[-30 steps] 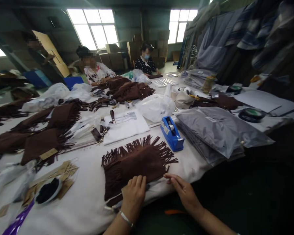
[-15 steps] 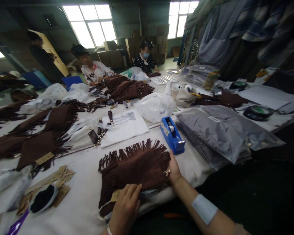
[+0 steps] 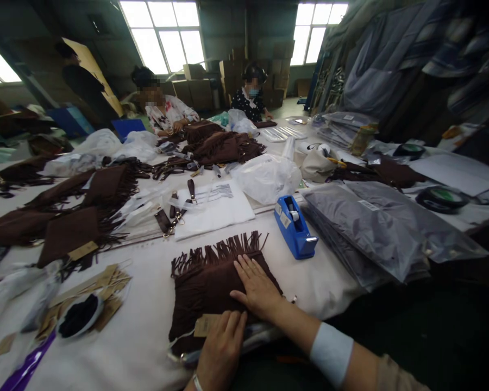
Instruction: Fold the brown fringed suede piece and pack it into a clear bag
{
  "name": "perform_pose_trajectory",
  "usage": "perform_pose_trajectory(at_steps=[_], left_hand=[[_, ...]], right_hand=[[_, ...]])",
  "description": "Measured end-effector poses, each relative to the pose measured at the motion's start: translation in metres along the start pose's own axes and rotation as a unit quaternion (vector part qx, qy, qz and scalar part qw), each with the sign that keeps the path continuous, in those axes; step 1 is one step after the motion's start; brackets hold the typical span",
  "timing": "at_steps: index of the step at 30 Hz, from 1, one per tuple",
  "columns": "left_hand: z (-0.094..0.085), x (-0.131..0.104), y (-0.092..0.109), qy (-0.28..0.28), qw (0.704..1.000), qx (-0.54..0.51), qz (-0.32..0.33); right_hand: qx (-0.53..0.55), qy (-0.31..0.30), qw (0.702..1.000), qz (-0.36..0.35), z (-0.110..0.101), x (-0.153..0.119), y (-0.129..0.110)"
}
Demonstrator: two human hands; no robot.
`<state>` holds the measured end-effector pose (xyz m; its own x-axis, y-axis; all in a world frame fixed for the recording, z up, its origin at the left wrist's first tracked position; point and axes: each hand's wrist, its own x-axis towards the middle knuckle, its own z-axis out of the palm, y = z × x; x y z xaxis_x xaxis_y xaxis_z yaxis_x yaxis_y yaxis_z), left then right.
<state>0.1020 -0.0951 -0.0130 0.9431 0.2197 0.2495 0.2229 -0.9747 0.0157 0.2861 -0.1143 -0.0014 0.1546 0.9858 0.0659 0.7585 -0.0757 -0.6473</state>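
A workshop with tall windows (image 3: pixel 165 32) at the back and stacked cartons below them; a long white table (image 3: pixel 138 336) runs toward two seated people (image 3: pixel 165 111) at its far end.

At the near edge lies a brown fringed bag (image 3: pixel 201 282), fringe pointing away from the camera. The right hand (image 3: pixel 258 288) lies flat on the bag's right half, fingers spread and pointing up toward the fringe, palm pressing the suede. The left hand (image 3: pixel 222 347) rests on the bag's near edge, fingers extended over a tan paper tag (image 3: pixel 206 325); whether it pinches the tag or only covers it is hard to make out. A small metal ring (image 3: pixel 294 298) shows just right of the right wrist, at the bag's corner.

Just beyond the fringe lies a white sheet (image 3: pixel 215 206) with straps (image 3: pixel 173 217) beside it. A blue tape dispenser (image 3: pixel 295 228) stands right of the bag, near but apart. Further right is a stack of grey plastic-wrapped packs (image 3: pixel 375 228). To the left are more brown bags (image 3: pixel 73 228), loose tan tags (image 3: pixel 106 282) and a small bowl (image 3: pixel 79 315) of dark bits.
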Motion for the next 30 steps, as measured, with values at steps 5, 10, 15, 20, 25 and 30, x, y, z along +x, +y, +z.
perform_pose_trajectory(at_steps=[5,10,15,20,25,30], left_hand=[[-0.03,0.005,-0.002,-0.053,0.991,-0.125,-0.02],[-0.071,-0.027,-0.067,0.058,0.908,-0.325,-0.258],[-0.071,-0.058,-0.151,0.043,0.58,-0.58,-0.57],[-0.045,-0.023,-0.186,-0.046,0.395,-0.733,-0.552],[-0.025,0.032,-0.205,-0.14,0.268,-0.854,-0.423],[-0.012,0.067,-0.216,-0.193,0.176,-0.889,-0.376]], right_hand=[[0.214,-0.073,0.972,-0.062,-0.031,-0.016,-0.019],[0.465,0.151,0.863,0.127,-0.066,-0.042,0.017],[0.597,0.073,0.714,0.359,-0.079,-0.021,0.073],[0.636,-0.141,0.662,0.37,-0.076,0.045,0.074],[0.68,-0.285,0.577,0.351,-0.058,0.1,0.064],[0.711,-0.332,0.525,0.329,-0.044,0.128,0.066]])
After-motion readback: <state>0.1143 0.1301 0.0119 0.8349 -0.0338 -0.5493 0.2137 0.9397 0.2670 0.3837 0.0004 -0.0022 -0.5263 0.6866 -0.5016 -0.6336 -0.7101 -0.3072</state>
